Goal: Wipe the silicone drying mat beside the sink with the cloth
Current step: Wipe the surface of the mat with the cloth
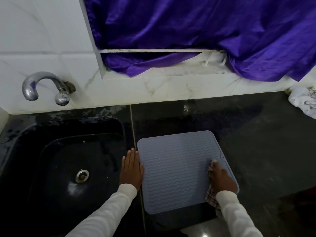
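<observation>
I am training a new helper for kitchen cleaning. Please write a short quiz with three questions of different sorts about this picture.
1. True or false: the left hand lies flat at the mat's left edge.
2. Which hand holds the cloth? A) left B) right
3. Fill in: the sink lies to the ____ of the mat.

Key: 1 true; 2 B; 3 left

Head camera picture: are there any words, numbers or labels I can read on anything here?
None: no words, numbers or signs can be read.
Grey-blue wavy-ribbed silicone drying mat: only a ribbed pattern.
Checked cloth under the right hand: only stripes.
Curved chrome tap: no marking visible.
</observation>
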`<state>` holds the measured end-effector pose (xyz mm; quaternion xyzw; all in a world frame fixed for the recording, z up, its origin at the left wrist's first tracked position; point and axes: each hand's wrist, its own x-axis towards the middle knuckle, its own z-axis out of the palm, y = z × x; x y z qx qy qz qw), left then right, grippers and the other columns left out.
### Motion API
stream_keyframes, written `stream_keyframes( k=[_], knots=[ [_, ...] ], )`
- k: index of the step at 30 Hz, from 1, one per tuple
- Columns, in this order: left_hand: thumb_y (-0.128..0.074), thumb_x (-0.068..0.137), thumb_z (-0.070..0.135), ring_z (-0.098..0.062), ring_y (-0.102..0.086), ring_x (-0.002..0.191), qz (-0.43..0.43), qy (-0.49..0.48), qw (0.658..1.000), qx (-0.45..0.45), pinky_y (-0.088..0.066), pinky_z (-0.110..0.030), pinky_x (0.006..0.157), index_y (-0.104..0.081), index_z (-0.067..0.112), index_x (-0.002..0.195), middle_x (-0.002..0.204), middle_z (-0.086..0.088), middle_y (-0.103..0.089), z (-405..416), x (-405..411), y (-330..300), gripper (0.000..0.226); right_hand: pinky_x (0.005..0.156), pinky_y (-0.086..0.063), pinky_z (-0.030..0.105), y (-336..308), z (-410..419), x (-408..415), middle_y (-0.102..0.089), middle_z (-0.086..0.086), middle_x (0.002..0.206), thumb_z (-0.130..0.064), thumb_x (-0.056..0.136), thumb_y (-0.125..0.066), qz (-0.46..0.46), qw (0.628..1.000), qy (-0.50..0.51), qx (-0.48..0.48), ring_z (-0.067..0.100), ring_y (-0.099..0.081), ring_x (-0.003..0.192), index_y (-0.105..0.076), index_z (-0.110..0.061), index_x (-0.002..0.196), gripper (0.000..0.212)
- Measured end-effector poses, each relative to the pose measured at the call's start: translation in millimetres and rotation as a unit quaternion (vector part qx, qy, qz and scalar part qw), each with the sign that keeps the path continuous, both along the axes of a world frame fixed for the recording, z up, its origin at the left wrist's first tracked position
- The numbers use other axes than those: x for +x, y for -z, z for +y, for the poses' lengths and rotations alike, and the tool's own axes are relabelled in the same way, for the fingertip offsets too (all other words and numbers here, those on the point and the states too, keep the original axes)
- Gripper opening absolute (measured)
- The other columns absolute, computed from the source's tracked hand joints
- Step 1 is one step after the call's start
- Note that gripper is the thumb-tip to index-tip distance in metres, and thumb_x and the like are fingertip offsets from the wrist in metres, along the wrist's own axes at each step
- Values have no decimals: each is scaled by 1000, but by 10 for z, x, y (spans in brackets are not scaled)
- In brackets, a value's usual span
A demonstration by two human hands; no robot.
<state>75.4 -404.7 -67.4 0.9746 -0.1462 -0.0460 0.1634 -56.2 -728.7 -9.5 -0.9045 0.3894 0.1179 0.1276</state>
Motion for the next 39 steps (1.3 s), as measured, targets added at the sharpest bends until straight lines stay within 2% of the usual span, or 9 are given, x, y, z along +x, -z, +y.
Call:
stream_keyframes(
  k=[3,13,19,25,28,32,34,37,39],
  knots=[
    [-16,98,39,-19,-4,144,-1,-6,1000,11,13,-31,114,-15,10,149,158,-10,-15,-10,-9,-9,59,93,-46,43,-85,-340,-3,-55,15,129,-48,97,-25,20,999,6,-41,36,-60,108,-21,-35,141,46],
    [-6,94,45,-15,8,144,8,-32,999,18,19,-29,114,-10,11,151,159,-4,-1,-84,-30,-14,66,89,-47,44,-82,-636,34,-59,19,117,-49,96,-22,-1,1000,3,-28,37,-62,100,-26,-28,137,46],
    [5,88,48,-13,14,142,33,-46,998,6,12,-34,115,-4,12,151,158,-2,5,-130,-59,-63,73,82,-48,43,-241,-530,40,-64,19,111,-43,95,-43,-40,999,-2,33,38,-63,96,-39,-24,124,35],
    [2,90,49,-15,10,144,41,-58,997,-9,8,-36,117,-5,12,151,160,-3,0,-155,-81,-82,71,77,-49,31,-576,583,91,-69,2,103,-38,91,-56,-120,964,-83,223,26,-66,95,-57,-30,118,28],
    [1,91,54,-13,14,144,47,-57,997,3,10,-36,116,0,15,151,159,0,7,-156,-126,-78,72,82,-46,31,-477,1183,191,-64,2,119,-41,94,-47,-93,946,-241,195,27,-61,107,-46,-33,130,37],
    [-1,91,56,-15,10,145,38,-53,998,16,7,-37,117,-5,13,151,159,-2,3,-144,-189,-64,75,86,-49,38,-196,1691,291,-58,7,128,-42,96,-37,-43,928,-322,180,31,-61,107,-35,-27,141,47],
    [-1,90,56,-14,10,144,38,-56,998,19,7,-37,117,-5,13,151,159,-3,2,-155,-197,-66,75,73,-54,39,26,1724,287,-63,10,123,-39,92,-50,-46,927,-361,92,31,-67,93,-32,-22,143,57],
    [-2,90,56,-13,12,143,41,-60,997,16,10,-35,116,-4,14,151,159,-2,5,-179,-198,-66,75,43,-50,24,102,1627,231,-73,0,90,-43,56,-85,6,915,-402,34,13,-67,58,-59,-22,126,78],
    [-4,90,57,-13,12,143,41,-61,997,20,9,-36,116,-5,14,151,159,-2,5,-174,-199,-51,75,36,-46,23,146,1586,215,-70,-1,79,-45,49,-88,-44,916,-400,-3,11,-62,47,-67,-24,118,75]
  ],
)
